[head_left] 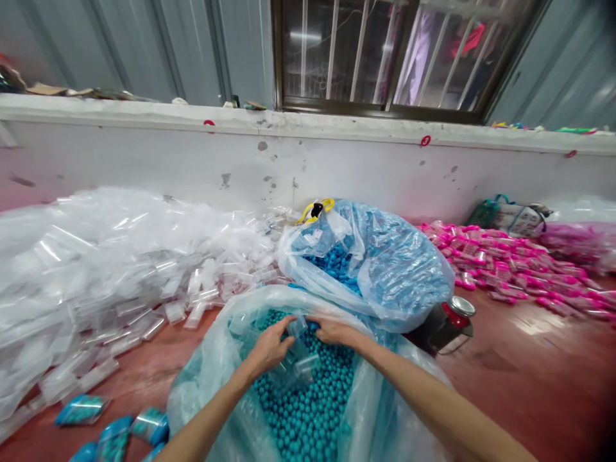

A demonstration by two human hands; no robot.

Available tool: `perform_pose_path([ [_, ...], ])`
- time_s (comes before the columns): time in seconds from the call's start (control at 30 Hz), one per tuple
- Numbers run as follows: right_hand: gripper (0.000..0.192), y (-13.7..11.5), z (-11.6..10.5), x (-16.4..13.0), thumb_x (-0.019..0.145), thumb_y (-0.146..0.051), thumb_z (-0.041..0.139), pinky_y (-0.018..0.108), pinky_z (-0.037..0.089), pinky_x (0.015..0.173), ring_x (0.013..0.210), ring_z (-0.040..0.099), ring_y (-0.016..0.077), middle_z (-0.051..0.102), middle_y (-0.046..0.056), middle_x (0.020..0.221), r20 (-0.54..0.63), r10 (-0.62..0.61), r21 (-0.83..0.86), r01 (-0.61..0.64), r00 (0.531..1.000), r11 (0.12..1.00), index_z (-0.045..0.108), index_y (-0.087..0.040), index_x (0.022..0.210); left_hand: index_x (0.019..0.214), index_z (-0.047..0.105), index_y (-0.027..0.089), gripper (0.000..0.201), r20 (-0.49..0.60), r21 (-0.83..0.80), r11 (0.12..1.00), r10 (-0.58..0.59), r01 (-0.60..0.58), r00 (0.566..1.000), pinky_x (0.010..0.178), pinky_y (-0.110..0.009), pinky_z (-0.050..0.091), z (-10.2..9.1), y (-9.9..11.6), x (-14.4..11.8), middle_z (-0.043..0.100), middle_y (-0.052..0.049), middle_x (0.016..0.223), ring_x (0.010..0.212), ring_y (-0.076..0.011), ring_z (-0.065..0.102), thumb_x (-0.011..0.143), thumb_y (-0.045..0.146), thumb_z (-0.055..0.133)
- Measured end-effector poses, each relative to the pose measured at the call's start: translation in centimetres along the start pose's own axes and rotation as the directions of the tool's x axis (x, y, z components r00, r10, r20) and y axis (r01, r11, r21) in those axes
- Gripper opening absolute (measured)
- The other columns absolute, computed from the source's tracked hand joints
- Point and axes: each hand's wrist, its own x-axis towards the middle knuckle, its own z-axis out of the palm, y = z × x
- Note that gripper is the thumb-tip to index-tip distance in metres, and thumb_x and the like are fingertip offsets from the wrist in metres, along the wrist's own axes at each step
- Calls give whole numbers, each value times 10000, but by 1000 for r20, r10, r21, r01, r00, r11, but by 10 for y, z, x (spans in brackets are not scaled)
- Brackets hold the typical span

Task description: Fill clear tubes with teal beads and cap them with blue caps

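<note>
A large clear plastic bag (202, 366) stands open before me, full of small teal balls (308, 410). Over the balls, my left hand (270, 348) is closed on a clear plastic container (297, 327). Close beside it, my right hand (332, 331) has its fingers curled in at the container's right side, near a dark blue piece; what they grip is not plain. Several more clear containers (305, 367) lie on the balls beneath my hands.
Behind is a second bag (404, 263) with blue pieces (337, 263). A heap of clear containers (96, 269) covers the left floor; filled blue-capped containers (81, 409) lie at lower left. Pink-ended containers (510, 263) and a red, silver-lidded jar (461, 308) are right.
</note>
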Motion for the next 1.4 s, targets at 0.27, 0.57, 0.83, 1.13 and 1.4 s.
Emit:
perform_pose_path([
  [0.27,686,17,13,-95,704,-108,447,361,310,982,1215,359,224,380,101,1343,245,70,99,-96,967,990,256,-190,1358,1192,494,302,420,-139,228,973,10,22,990,960,-447,289,49,21,-73,473,-31,1272,1225,-296,298,795,199,402],
  [0.57,430,-12,4,-79,797,-98,361,425,385,838,1057,466,285,492,145,1192,203,77,-193,-37,976,981,458,-164,1210,1216,454,295,402,-116,341,940,35,7,993,945,-445,288,53,27,-80,509,-47,1221,1127,-280,410,817,243,435],
  [0.83,132,-6,15,-63,748,-136,484,266,404,707,807,554,181,615,43,835,120,122,51,-129,985,990,571,-171,840,944,550,181,204,141,199,980,-39,10,989,742,-295,391,44,43,-53,604,-61,948,882,-209,551,780,257,456],
  [1.13,188,-11,6,-77,776,-117,397,275,378,729,806,537,169,595,47,855,67,156,30,-158,985,987,531,-171,897,878,568,167,237,242,226,973,-103,47,965,690,-326,402,23,45,-84,637,-103,840,806,-246,590,791,268,373],
  [1.4,226,-20,27,-81,810,-85,396,360,383,764,852,530,219,598,75,898,139,-171,-313,207,975,927,542,-182,953,918,582,67,280,276,159,987,-30,-15,961,734,-441,409,64,81,-69,619,-216,859,838,-319,578,734,111,376],
])
